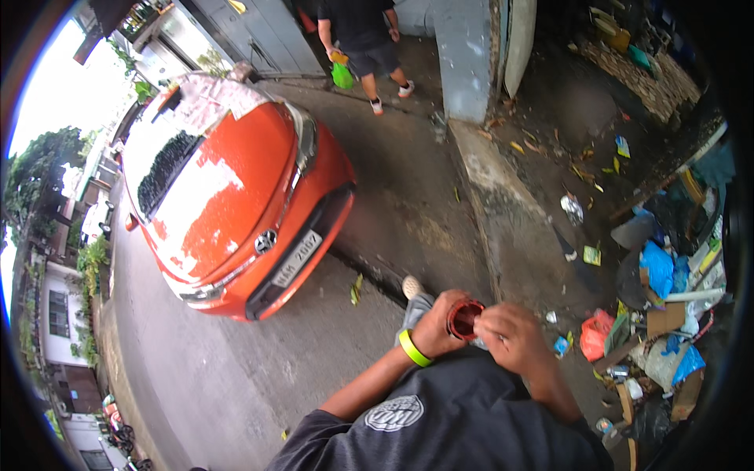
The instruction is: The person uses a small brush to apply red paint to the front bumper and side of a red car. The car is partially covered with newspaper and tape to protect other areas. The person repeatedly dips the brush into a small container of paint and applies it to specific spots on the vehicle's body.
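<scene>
My left hand (437,328), with a yellow-green wristband (414,348) below it, is wrapped round a small red round container (463,315). The container's open mouth faces up toward me, and its dark red inside shows. At the right side of its rim is my right hand (512,336), fingers closed in a pinch. Whether those fingertips hold anything is too small to tell. Both hands are close together in front of my dark grey shirt (463,408).
An orange-red car (236,204) stands on the pavement to my left. Ahead, a person (361,39) carries a green bag (342,76) near a grey gate post (465,63). A concrete curb (503,184) runs along my right, with a trash heap (660,314) beyond it.
</scene>
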`<state>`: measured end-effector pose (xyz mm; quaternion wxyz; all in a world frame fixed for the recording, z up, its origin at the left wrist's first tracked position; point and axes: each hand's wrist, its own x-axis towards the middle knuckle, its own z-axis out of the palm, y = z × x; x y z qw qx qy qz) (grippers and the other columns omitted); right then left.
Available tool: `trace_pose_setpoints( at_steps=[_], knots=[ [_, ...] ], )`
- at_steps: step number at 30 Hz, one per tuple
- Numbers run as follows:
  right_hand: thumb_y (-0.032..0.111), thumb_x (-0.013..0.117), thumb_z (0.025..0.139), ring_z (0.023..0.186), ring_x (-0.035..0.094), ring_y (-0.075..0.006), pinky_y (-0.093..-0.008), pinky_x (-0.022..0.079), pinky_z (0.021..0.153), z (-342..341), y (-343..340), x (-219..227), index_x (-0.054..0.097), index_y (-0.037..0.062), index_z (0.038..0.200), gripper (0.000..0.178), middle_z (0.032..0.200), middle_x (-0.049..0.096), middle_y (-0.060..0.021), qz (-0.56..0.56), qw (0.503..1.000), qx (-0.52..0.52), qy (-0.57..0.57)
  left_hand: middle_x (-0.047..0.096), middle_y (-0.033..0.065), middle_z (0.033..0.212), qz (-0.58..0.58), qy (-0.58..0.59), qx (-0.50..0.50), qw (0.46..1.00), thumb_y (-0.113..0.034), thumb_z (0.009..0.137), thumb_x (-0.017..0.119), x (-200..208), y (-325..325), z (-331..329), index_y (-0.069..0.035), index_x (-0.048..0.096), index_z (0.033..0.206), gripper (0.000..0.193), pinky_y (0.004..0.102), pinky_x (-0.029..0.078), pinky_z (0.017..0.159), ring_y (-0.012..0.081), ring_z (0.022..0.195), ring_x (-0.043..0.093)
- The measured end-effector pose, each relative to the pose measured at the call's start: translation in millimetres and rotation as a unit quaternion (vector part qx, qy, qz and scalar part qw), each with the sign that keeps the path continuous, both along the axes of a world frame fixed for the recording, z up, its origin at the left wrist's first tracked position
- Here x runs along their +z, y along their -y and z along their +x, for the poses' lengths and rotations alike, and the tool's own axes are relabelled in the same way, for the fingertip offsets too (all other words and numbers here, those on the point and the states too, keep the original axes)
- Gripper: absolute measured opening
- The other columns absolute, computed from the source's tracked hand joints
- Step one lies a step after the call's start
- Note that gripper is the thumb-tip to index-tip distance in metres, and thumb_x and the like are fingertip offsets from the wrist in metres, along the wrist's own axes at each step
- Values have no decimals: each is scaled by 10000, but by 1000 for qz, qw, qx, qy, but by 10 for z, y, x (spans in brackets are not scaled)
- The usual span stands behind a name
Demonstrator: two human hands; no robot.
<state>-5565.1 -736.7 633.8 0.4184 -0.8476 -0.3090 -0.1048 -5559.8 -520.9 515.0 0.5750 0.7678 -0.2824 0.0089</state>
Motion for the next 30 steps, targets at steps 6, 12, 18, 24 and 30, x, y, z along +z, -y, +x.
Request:
trace_pose_setpoints(
  at_steps=[6, 12, 18, 24, 30],
  knots=[
    [70, 761, 888, 868, 726, -309, -409, 590, 758, 1235, -38, -60, 721, 62, 961, 84, 944, 737, -97, 1, 998, -67, -14, 568, 184, 1400, -20, -25, -23, 999, -149, 726, 929, -62, -44, 1331, -32, 502, 1427, 829, 433, 472, 1118, 365, 1328, 566],
    [60, 778, 876, 881, 729, -303, -406, 593, 784, 2760, -319, -345, 721, 60, 955, 97, 974, 747, -96, 33, 999, -6, -39, 568, 182, 1406, 12, -13, -28, 999, -204, 725, 947, -272, -407, 2996, -48, 492, 1445, 866, 430, 481, 1103, 352, 1308, 580],
    [64, 741, 898, 863, 723, -314, -428, 586, 771, 4000, -649, -359, 706, 76, 930, 50, 941, 729, -89, 31, 999, -7, 17, 577, 182, 1387, -8, -46, -4, 999, -188, 728, 937, -364, -561, 4109, -50, 493, 1438, 848, 427, 489, 1092, 345, 1288, 594],
    [59, 742, 895, 864, 716, -331, -433, 575, 770, 5317, -556, -583, 693, 73, 976, 96, 928, 722, -92, -16, 999, -28, -6, 561, 170, 1403, -13, -73, 24, 997, -167, 728, 926, -602, -590, 5090, -42, 487, 1437, 843, 420, 473, 1110, 324, 1304, 580],
    [66, 754, 889, 872, 720, -326, -431, 580, 777, 6708, -361, -917, 696, 68, 976, 105, 939, 729, -90, 5, 997, 73, 3, 550, 144, 1413, -47, -79, 42, 995, -153, 732, 930, -1017, -355, 6506, -40, 477, 1440, 849, 399, 462, 1122, 280, 1306, 573]
  ],
)
